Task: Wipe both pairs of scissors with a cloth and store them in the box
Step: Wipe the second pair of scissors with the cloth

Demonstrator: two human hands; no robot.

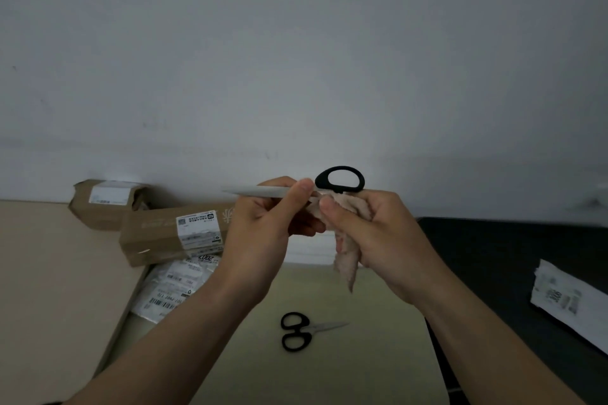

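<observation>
I count two pairs of scissors. The big pair (296, 189) is up in my hands, its pale blade pointing left and one black loop standing above my knuckles. The small pair (301, 331) lies closed, black handles left and tip right, inside the open box (378, 339), near its middle. There is one cloth (345, 260), pinkish and crumpled. Two brown cartons sit at the back left: one (107, 204) against the wall, the other (171, 237) in front of it and overlapping the box's far left corner. Two grey mailing bags with barcode labels (171, 286) lie in the box's left side, under the front carton. One white label sheet (569, 302) rests on a black mat (493, 260) to the right.

The bench (49, 289) is pale beige, the wall (296, 59) behind it plain grey-white, and the light is dim.

My left hand (263, 233) is raised, its fingers (297, 197) closed on the blade from the side, thumb on top. My right hand (378, 240) is level with it and just beside, fingers (339, 212) bunching the cloth against the scissors near the pivot, a tail of cloth hanging below. Both forearms rise from the lower corners.
</observation>
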